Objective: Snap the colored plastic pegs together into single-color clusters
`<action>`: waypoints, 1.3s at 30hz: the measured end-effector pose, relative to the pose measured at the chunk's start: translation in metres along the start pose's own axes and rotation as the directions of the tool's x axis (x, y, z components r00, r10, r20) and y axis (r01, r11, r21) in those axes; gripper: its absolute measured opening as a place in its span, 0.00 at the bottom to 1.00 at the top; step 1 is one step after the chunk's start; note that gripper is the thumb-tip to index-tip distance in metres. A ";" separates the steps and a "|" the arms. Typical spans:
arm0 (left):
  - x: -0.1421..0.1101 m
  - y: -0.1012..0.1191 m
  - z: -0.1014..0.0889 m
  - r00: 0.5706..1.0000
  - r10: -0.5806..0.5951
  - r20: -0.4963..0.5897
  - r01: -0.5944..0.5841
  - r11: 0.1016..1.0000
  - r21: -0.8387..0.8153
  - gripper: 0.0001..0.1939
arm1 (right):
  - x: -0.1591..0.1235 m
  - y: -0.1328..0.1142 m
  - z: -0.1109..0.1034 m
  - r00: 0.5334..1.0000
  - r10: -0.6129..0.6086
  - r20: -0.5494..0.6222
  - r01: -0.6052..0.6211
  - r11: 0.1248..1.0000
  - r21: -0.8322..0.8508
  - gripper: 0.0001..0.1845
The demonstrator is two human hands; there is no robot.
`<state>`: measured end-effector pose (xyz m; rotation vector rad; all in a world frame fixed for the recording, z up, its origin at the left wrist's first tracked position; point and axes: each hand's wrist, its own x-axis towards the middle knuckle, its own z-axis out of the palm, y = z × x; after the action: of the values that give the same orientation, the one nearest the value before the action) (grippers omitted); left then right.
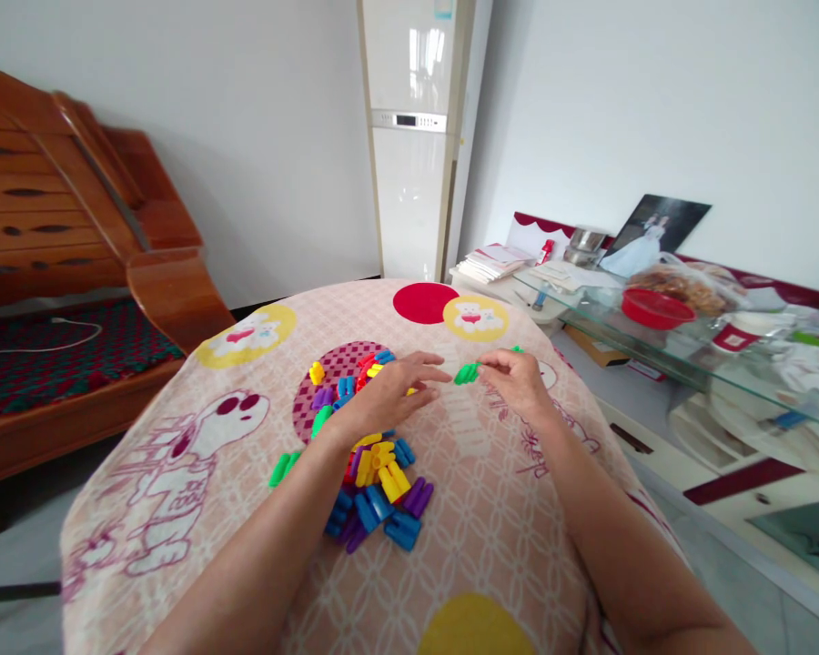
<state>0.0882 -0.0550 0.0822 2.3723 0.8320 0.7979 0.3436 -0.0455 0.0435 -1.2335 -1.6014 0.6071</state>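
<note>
My right hand (517,380) pinches a green plastic building block (467,373) at its right end, over the right half of the table. A bit of another green piece (517,348) shows just behind that hand. Left of the held block, my left hand (404,389) hangs with its fingers apart and nothing in them. Beneath and around my left forearm spreads a pile of toy blocks, with yellow blocks (394,480), blue blocks (374,508), purple blocks (419,498) and a few red ones. My left hand and forearm hide part of the pile. One green block (285,468) lies at its left edge.
A patterned pink cloth (491,537) covers the round table. To the right stands a glass-topped cabinet (587,327) with a red bowl (657,309), papers and a photo. A wooden bench (47,236) is at the left, and a tall white appliance (413,191) stands behind the table.
</note>
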 end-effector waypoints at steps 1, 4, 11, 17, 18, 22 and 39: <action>-0.001 -0.004 -0.006 0.999 -0.019 -0.049 0.020 1.000 0.008 0.15 | 0.004 0.004 -0.012 0.998 -0.008 -0.060 0.005 0.999 -0.042 0.13; -0.008 -0.019 -0.030 0.967 -0.106 -0.233 0.118 0.992 0.036 0.16 | 0.015 0.026 -0.048 0.976 0.008 -0.218 -0.045 0.985 -0.167 0.13; -0.041 -0.058 -0.083 0.764 -0.415 -0.495 0.508 0.859 0.062 0.21 | 0.020 0.076 -0.077 0.943 0.137 -0.303 -0.242 0.909 -0.341 0.11; -0.066 -0.092 -0.099 0.617 -0.600 -0.509 0.713 0.701 0.039 0.23 | 0.022 0.088 -0.071 0.962 0.122 -0.246 -0.216 0.889 -0.403 0.13; -0.069 -0.096 -0.099 0.605 -0.616 -0.505 0.732 0.679 0.048 0.23 | 0.022 0.089 -0.072 0.966 0.111 -0.233 -0.202 0.887 -0.415 0.14; -0.081 -0.107 -0.098 0.587 -0.691 -0.422 0.781 0.621 0.071 0.19 | 0.022 0.093 -0.075 0.965 0.019 -0.261 -0.153 0.850 -0.504 0.13; -0.073 -0.090 -0.087 0.721 -0.636 0.274 0.610 0.771 0.183 0.11 | 0.007 0.028 -0.027 0.968 -0.134 -0.211 0.038 0.913 -0.406 0.18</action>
<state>-0.0510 -0.0199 0.0626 1.9795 1.4215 0.0886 0.3803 -0.0341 0.0338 -1.4610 -1.6128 0.0653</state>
